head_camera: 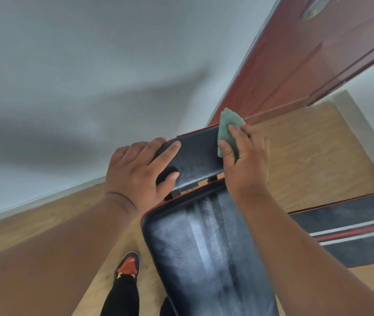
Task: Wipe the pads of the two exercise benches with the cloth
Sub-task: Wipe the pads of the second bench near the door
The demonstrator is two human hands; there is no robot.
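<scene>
A black bench with red piping fills the lower middle: a long back pad (206, 252) and, beyond a narrow gap, a small seat pad (196, 156). My left hand (139, 172) rests on the seat pad's left edge, fingers wrapped over the side, thumb and forefinger on top. My right hand (244, 160) presses a folded green cloth (228, 127) against the seat pad's far right corner. A second bench pad (352, 233), black with red and white stripes, lies at the right.
A white wall (90, 76) stands just behind the bench. A red-brown door (307, 53) is at the upper right. The floor (307, 151) is light wood. My leg and a red-and-black shoe (128, 265) stand left of the back pad.
</scene>
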